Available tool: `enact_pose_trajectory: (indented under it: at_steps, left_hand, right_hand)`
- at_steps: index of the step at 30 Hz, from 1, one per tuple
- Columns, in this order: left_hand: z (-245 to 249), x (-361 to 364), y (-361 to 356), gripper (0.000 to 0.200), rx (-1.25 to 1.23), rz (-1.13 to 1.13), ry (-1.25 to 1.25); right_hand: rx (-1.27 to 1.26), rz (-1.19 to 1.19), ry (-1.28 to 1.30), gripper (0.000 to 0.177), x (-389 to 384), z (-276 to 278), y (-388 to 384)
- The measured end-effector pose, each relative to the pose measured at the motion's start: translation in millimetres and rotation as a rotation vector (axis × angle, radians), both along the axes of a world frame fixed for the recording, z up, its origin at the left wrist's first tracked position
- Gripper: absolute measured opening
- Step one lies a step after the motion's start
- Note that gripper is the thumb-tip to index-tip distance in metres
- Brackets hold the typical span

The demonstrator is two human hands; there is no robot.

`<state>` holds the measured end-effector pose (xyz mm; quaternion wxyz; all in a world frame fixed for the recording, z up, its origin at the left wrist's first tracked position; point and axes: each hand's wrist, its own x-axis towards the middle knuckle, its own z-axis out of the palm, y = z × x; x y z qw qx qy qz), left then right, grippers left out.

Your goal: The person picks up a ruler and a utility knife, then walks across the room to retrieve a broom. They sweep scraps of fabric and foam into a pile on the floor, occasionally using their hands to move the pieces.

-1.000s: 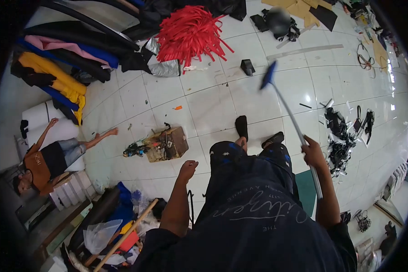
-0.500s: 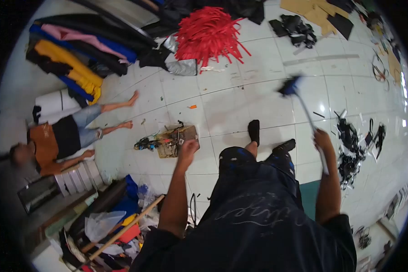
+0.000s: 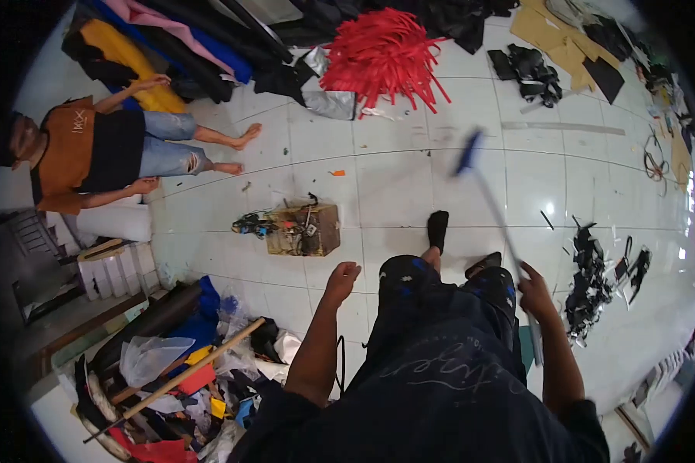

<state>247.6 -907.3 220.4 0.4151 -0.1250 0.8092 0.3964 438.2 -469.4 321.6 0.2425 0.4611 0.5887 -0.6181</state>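
Note:
My right hand [image 3: 536, 293] is wrapped round the pale handle of a broom [image 3: 496, 204]. Its blue head, a little blurred, is out over the white floor tiles ahead of my feet. My left hand [image 3: 343, 283] hangs in the air with its fingers curled in, and nothing shows in it. Nearest to that hand is a small wooden box [image 3: 330, 231] with cables and small tools on top. To the right of the broom lies a heap of black and silver scraps [image 3: 589, 285].
A bundle of red strips [image 3: 382, 62] lies ahead, with black scraps [image 3: 534, 76] and brown sheets [image 3: 552, 35] farther right. Another person [image 3: 104, 147] is at the left, near fabric rolls [image 3: 208, 46]. A wooden stick [image 3: 197, 370] crosses a scrap pile [image 3: 216, 401] at lower left.
The broom head has swung left across the tiles. My left hand has dropped away from the wooden box. The other person has shifted, with one arm now stretched out.

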Motion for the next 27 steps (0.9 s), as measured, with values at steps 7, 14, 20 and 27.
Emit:
enact_pose_trajectory:
  at_steps: [7,14,20,27]
  left_hand:
    - [27.3,62.3,-57.9,0.038,-0.138,0.181,-0.04]
    - [55.9,142.6,-134.4,0.04,-0.304,0.334,-0.251]
    - [3.0,118.9,-99.7,0.036,-0.218,0.213,-0.369]
    - [-26.5,19.9,86.5,0.031,0.038,-0.129,-0.156]
  right_hand:
    - [-0.661,0.246,0.231,0.053,-202.2,-144.6,-159.6]
    - [0.232,1.217,0.559,0.038,-246.9,-239.9,-201.5]
    - [-0.013,0.155,0.039,0.042,42.8,-125.8,8.7]
    - [0.597,-0.298,-0.443,0.053,325.4,-112.3,98.1]
